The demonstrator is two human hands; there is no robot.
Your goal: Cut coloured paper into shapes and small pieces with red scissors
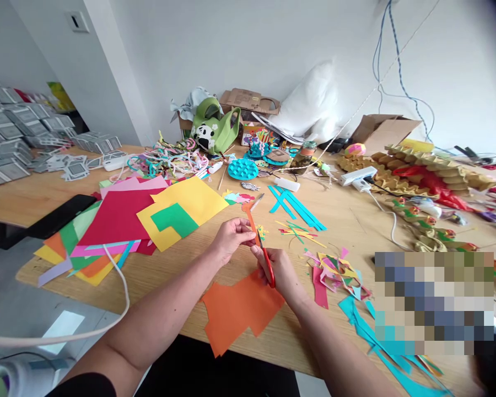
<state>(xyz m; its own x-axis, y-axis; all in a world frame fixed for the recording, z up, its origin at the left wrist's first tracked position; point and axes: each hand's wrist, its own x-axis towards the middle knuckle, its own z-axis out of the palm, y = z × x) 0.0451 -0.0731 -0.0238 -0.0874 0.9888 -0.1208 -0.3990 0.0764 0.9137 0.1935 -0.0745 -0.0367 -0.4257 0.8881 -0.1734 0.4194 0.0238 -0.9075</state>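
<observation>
My left hand [234,238] pinches a narrow orange paper strip [250,218] over the middle of the table. Just right of it, my right hand [276,266] is closed around the red handles of the scissors [268,263], whose blades point up and away beside the strip. Below both hands, orange paper [242,311] with cut edges lies at the table's front edge. Small coloured paper pieces [237,197] rest beyond the blade tips. To the left of my hands is yellow paper [202,199] with a green piece [174,219] on top.
Stacked coloured sheets [116,218] and a black phone-like object [66,216] are at left. Blue strips [300,207] and paper scraps [334,273] lie at right. A green panda bag [217,129], egg trays [434,165] and a white cable [126,292] are also around.
</observation>
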